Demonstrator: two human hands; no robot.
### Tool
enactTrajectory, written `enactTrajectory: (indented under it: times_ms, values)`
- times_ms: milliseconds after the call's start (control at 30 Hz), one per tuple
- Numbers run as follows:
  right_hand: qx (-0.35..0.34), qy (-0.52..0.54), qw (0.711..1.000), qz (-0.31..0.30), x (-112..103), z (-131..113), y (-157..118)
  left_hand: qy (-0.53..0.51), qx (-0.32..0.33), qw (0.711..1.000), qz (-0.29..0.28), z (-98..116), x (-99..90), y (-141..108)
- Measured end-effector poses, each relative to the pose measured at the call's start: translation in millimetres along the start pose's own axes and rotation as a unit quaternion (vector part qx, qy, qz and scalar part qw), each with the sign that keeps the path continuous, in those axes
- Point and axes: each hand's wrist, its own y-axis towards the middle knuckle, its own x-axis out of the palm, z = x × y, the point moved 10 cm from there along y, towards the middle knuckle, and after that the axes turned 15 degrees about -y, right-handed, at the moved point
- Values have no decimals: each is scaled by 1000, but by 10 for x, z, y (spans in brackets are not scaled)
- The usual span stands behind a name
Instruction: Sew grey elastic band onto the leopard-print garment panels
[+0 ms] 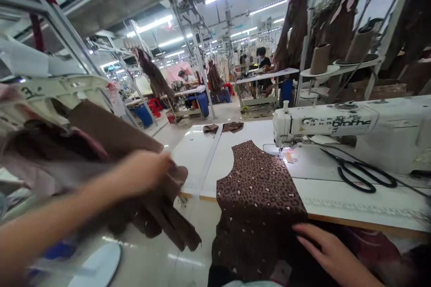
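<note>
My left hand (151, 168), smeared by motion, reaches across to the left with fingers curled on brown cloth pieces (168, 215) that hang below it. A flat brown panel (111, 128) slopes behind the wrist. A leopard-print garment piece (257, 175) lies over the front edge of the sewing table, its lower part drooping toward my lap. Against that piece's right side rests my right hand (323, 246), fingers stretched out. The white sewing machine (323, 123) stands beyond, its lamp lit, near the upper right edge of the print cloth.
Black scissors (363, 172) lie on the machine bed. Small print scraps (224, 128) sit at the far table edge (188, 136). Hangers with cloth (60, 87) crowd the left. Brown thread cones (319, 59) stand at right. Other people (264, 60) sit at machines farther back.
</note>
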Motion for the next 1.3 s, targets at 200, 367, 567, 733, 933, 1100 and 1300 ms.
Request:
enactTrajectory:
  times_ms: [200,367,567,733,933,1100,1300]
  values:
    - [-119,241,957,-108,-571,-1358,212,-243,109,925,-272,1169,1845,-486]
    - [1,313,913,-263,-744,-595,-120,-513,37,832,-208,1693,1968,24]
    - [257,349,881,-189,-839,1112,-1146,-373,91,813,-437,1694,3581,-667]
    - [385,383,826,-154,-114,2028,-1882,-167,133,826,-521,1261,5074,-1308]
    - [434,432,790,-18,55,2596,-2195,-90,104,833,-536,934,5676,-1311]
    - [431,453,767,145,-32,2791,-2260,-109,98,802,-579,821,5643,-1441]
    - [432,459,742,230,7,2863,-2278,-145,94,791,-587,867,5278,-1427]
